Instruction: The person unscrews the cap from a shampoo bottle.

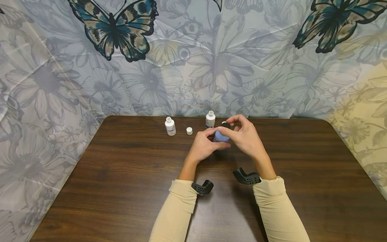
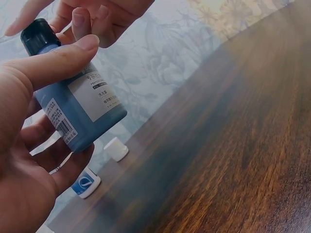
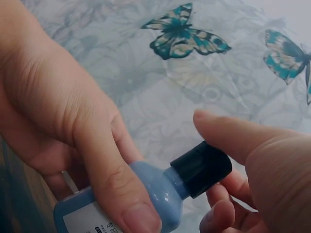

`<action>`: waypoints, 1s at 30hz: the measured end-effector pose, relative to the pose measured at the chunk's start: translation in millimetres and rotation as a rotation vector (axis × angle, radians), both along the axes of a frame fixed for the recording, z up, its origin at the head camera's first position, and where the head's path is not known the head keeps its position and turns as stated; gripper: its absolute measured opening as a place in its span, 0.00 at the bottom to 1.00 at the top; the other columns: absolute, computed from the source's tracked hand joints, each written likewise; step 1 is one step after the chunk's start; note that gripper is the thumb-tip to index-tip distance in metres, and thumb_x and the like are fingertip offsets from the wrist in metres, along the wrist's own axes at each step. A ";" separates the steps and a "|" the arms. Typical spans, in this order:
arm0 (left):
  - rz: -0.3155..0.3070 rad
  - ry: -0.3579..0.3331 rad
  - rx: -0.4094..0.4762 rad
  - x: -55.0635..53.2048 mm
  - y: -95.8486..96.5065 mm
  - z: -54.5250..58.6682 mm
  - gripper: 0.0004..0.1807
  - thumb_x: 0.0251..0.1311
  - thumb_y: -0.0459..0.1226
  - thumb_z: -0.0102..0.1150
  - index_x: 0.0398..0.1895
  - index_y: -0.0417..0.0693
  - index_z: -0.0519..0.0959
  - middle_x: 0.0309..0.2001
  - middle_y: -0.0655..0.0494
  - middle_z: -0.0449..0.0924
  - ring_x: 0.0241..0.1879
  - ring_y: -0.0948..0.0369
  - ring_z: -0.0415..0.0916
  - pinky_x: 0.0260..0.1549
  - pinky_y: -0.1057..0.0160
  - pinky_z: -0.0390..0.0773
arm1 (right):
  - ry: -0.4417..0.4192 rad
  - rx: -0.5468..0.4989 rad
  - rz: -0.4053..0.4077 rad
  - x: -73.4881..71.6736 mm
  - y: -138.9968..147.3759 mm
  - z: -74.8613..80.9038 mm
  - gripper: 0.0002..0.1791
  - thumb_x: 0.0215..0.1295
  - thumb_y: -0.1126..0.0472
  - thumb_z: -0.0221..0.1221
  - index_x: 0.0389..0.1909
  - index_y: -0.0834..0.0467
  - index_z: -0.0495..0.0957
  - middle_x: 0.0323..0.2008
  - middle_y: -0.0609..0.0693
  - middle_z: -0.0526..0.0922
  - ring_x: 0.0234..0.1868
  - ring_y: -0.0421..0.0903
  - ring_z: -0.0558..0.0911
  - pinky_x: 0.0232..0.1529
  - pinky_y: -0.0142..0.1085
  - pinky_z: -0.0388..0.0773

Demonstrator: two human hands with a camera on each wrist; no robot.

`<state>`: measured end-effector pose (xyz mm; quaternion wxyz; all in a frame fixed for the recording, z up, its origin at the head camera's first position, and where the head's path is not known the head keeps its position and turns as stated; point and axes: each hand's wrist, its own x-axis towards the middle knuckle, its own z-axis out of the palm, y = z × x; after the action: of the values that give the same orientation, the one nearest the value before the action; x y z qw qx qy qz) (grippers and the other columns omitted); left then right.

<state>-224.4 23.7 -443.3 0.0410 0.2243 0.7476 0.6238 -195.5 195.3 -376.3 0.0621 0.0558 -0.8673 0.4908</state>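
Observation:
My left hand (image 1: 203,147) grips a blue bottle (image 2: 95,104) with a white printed label, thumb across its front and fingers behind. The bottle is tilted and held off the table. On its neck sits a black cap (image 3: 201,169). My right hand (image 1: 248,137) has its thumb and curled fingers around that cap, as the right wrist view shows. Behind the hands stands a white bottle (image 1: 210,119) without a cap, its lower part hidden. Close by is a small white cap (image 2: 115,149), mostly covered by my right hand in the head view.
Farther left a second uncapped white bottle (image 1: 170,127) stands upright, with a white cap (image 1: 189,130) beside it. All are near the back edge of the dark wooden table (image 1: 121,188). A cloth with butterflies and flowers (image 1: 217,67) hangs right behind that edge.

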 end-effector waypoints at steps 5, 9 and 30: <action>0.001 -0.007 0.000 0.3 0.1 0.0 0.27 0.49 0.40 0.80 0.56 0.57 0.85 0.51 0.56 0.88 0.45 0.66 0.84 0.46 0.67 0.83 | 0.011 0.000 0.009 0.0 1.2 -0.7 0.25 0.65 0.48 0.69 0.53 0.61 0.77 0.37 0.51 0.77 0.24 0.40 0.70 0.22 0.33 0.67; -0.004 -0.008 0.001 0.1 -0.3 -0.4 0.27 0.50 0.40 0.80 0.57 0.57 0.84 0.52 0.56 0.88 0.46 0.65 0.84 0.47 0.67 0.83 | 0.023 -0.020 0.062 -0.1 2.9 -1.3 0.20 0.68 0.52 0.67 0.55 0.58 0.79 0.32 0.50 0.76 0.22 0.39 0.69 0.22 0.33 0.66; -0.011 -0.004 0.014 -0.2 -0.7 -1.7 0.27 0.50 0.40 0.80 0.56 0.56 0.85 0.51 0.55 0.88 0.44 0.65 0.84 0.45 0.67 0.84 | 0.038 0.016 0.101 0.3 2.4 -0.7 0.25 0.66 0.52 0.68 0.62 0.54 0.77 0.53 0.54 0.80 0.28 0.43 0.71 0.26 0.31 0.69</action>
<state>-224.6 23.0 -445.1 0.0444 0.2277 0.7419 0.6291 -195.2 197.7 -377.1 0.0535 0.1091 -0.8660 0.4850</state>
